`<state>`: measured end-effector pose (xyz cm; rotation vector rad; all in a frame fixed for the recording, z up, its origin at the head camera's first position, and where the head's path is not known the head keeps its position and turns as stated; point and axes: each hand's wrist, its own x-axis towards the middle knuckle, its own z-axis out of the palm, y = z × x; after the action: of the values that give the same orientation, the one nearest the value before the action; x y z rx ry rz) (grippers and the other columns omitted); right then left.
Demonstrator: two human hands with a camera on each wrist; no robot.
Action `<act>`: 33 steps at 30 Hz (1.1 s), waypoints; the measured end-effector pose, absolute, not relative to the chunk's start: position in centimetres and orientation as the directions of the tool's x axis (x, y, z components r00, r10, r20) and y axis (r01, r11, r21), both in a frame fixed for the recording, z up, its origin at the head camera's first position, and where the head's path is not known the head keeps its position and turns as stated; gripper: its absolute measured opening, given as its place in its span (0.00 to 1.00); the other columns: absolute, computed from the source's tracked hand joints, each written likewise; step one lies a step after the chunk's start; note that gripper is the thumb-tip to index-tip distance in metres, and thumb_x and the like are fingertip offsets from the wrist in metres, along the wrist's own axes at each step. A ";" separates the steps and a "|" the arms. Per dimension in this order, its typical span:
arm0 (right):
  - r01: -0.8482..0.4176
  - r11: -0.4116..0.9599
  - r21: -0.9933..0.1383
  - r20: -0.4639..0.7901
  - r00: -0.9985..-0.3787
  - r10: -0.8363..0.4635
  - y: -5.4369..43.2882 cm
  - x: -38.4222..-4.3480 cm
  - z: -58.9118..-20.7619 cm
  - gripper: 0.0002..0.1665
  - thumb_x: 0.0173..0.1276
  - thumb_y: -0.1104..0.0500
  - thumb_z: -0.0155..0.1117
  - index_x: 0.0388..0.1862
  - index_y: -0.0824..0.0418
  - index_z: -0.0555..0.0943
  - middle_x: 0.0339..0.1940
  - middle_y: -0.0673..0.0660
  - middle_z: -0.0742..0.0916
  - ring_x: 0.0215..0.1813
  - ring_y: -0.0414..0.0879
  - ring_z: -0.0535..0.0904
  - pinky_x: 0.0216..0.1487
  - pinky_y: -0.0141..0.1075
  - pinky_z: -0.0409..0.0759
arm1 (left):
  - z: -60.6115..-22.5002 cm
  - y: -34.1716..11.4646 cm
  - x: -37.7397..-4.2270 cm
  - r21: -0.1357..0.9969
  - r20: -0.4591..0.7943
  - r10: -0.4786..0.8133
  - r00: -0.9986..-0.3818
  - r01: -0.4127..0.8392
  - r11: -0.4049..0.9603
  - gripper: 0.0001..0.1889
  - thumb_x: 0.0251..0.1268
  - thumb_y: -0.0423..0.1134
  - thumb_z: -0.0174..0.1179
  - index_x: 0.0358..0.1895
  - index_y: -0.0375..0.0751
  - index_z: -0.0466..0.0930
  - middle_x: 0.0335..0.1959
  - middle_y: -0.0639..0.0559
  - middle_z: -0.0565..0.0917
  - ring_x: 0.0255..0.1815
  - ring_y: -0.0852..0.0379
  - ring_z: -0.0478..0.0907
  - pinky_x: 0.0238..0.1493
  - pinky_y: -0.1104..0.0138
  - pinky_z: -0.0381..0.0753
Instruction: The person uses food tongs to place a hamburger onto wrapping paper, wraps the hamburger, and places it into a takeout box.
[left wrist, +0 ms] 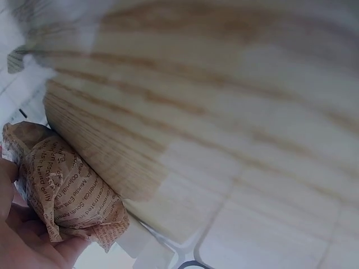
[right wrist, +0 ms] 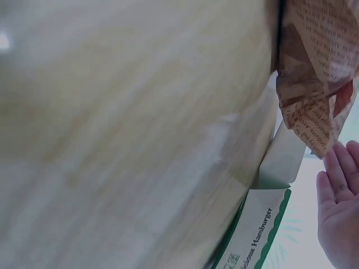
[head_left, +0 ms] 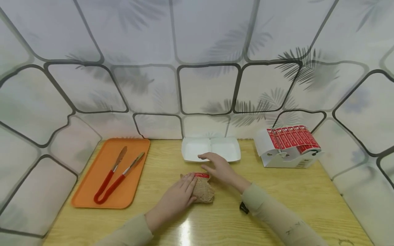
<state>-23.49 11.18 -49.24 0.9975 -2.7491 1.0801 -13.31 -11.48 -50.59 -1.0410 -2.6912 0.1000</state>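
Note:
A parcel (head_left: 204, 191) wrapped in brown printed paper lies on the table, with a red label strip (head_left: 201, 175) on its far side. My left hand (head_left: 176, 196) holds it from the left and above. In the left wrist view, the wrapped parcel (left wrist: 73, 190) sits between the thumb and the fingers. My right hand (head_left: 223, 169) hovers just beyond the parcel's far right corner, fingers extended and holding nothing. In the right wrist view, its fingertips are close to the paper's pointed edge (right wrist: 314, 131); contact is unclear. Behind stands an open white box (head_left: 226, 147), partly covered by the right hand.
On the left, an orange tray (head_left: 84, 194) carries red-handled tongs (head_left: 115, 184). A white dispenser (head_left: 284, 160) with rows of red labels (head_left: 295, 136) stands at the back right. A small black object (head_left: 244, 207) lies by the right sleeve. Patterned curtain walls surround the table.

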 end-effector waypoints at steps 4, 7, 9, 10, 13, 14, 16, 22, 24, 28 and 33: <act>-0.531 0.536 -0.656 0.243 -0.822 -0.515 10.4 -24.9 -49.3 0.22 0.73 0.64 0.71 0.65 0.64 0.83 0.60 0.60 0.90 0.63 0.56 0.86 0.69 0.54 0.84 | -50.7 -11.4 -13.4 -0.161 0.208 0.671 -0.712 0.651 0.741 0.36 0.78 0.56 0.60 0.76 0.31 0.72 0.77 0.37 0.75 0.78 0.46 0.74 0.80 0.58 0.75; -0.505 0.535 -0.677 0.220 -0.833 -0.507 9.8 -25.8 -49.6 0.21 0.72 0.64 0.73 0.63 0.63 0.84 0.58 0.59 0.91 0.61 0.55 0.87 0.68 0.53 0.85 | -50.7 -11.3 -13.4 -0.156 0.199 0.667 -0.718 0.649 0.745 0.36 0.78 0.56 0.60 0.76 0.32 0.71 0.77 0.37 0.75 0.78 0.46 0.74 0.80 0.58 0.75; -0.498 0.541 -0.678 0.203 -0.834 -0.513 9.6 -26.3 -49.8 0.20 0.72 0.63 0.73 0.61 0.63 0.85 0.57 0.59 0.91 0.60 0.55 0.87 0.67 0.52 0.85 | -50.7 -11.3 -13.4 -0.147 0.198 0.664 -0.721 0.648 0.747 0.36 0.78 0.56 0.60 0.76 0.32 0.71 0.77 0.37 0.75 0.78 0.46 0.74 0.80 0.58 0.75; -0.495 0.547 -0.675 0.193 -0.834 -0.517 9.5 -26.5 -50.0 0.20 0.71 0.63 0.74 0.61 0.62 0.85 0.57 0.58 0.91 0.60 0.55 0.87 0.67 0.52 0.85 | -50.7 -11.3 -13.4 -0.142 0.199 0.663 -0.721 0.648 0.748 0.36 0.78 0.56 0.60 0.76 0.32 0.71 0.77 0.37 0.75 0.78 0.46 0.74 0.79 0.58 0.75; -0.495 0.567 -0.658 0.163 -0.829 -0.534 9.4 -27.1 -50.2 0.18 0.71 0.62 0.74 0.59 0.62 0.86 0.56 0.58 0.91 0.58 0.54 0.87 0.67 0.52 0.85 | -50.7 -11.3 -13.4 -0.140 0.206 0.663 -0.719 0.649 0.747 0.36 0.78 0.55 0.61 0.76 0.32 0.72 0.76 0.37 0.76 0.78 0.46 0.74 0.79 0.58 0.76; -0.493 0.573 -0.655 0.151 -0.828 -0.541 9.4 -27.2 -50.3 0.17 0.71 0.62 0.74 0.58 0.62 0.87 0.55 0.58 0.91 0.58 0.54 0.87 0.66 0.51 0.85 | -50.7 -11.3 -13.4 -0.142 0.209 0.663 -0.719 0.649 0.748 0.36 0.77 0.56 0.61 0.76 0.32 0.72 0.76 0.37 0.76 0.78 0.46 0.74 0.79 0.58 0.76; -0.486 0.585 -0.649 0.124 -0.826 -0.549 9.4 -27.5 -50.4 0.16 0.71 0.62 0.74 0.56 0.61 0.87 0.54 0.57 0.91 0.57 0.53 0.87 0.66 0.51 0.86 | -50.7 -11.4 -13.3 -0.145 0.214 0.663 -0.717 0.648 0.748 0.36 0.77 0.56 0.61 0.76 0.32 0.72 0.77 0.37 0.76 0.78 0.46 0.74 0.79 0.58 0.76; -0.472 0.618 -0.628 0.071 -0.826 -0.559 9.4 -28.0 -50.6 0.10 0.73 0.64 0.71 0.50 0.59 0.89 0.48 0.55 0.92 0.54 0.50 0.88 0.64 0.48 0.87 | -50.6 -11.4 -13.3 -0.130 0.215 0.657 -0.723 0.645 0.753 0.36 0.77 0.55 0.61 0.76 0.31 0.71 0.77 0.37 0.75 0.78 0.45 0.74 0.79 0.58 0.76; -0.478 0.622 -0.621 0.080 -0.827 -0.556 9.4 -28.0 -50.6 0.08 0.73 0.64 0.70 0.48 0.58 0.90 0.47 0.55 0.92 0.52 0.50 0.89 0.63 0.48 0.87 | -50.6 -11.4 -13.3 -0.133 0.213 0.657 -0.723 0.645 0.753 0.36 0.78 0.55 0.60 0.76 0.31 0.71 0.77 0.37 0.75 0.78 0.45 0.74 0.79 0.58 0.76; -0.498 0.599 -0.627 0.133 -0.826 -0.548 9.9 -27.7 -50.3 0.06 0.73 0.63 0.71 0.46 0.58 0.91 0.45 0.54 0.93 0.50 0.49 0.89 0.61 0.47 0.88 | -50.6 -11.4 -13.3 -0.152 0.220 0.662 -0.716 0.645 0.749 0.36 0.77 0.56 0.61 0.76 0.31 0.72 0.77 0.37 0.75 0.78 0.46 0.74 0.79 0.58 0.75; -0.529 0.535 -0.659 0.223 -0.817 -0.532 10.8 -27.4 -49.9 0.04 0.72 0.62 0.73 0.43 0.57 0.92 0.41 0.53 0.93 0.46 0.47 0.89 0.57 0.43 0.89 | -50.7 -11.5 -13.3 -0.162 0.233 0.665 -0.710 0.646 0.746 0.36 0.77 0.56 0.61 0.76 0.32 0.72 0.76 0.37 0.76 0.78 0.46 0.75 0.79 0.59 0.76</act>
<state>-27.44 10.82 -49.87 0.9526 -2.7565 1.1799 -13.32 -11.47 -50.75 -1.0252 -2.6705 0.0983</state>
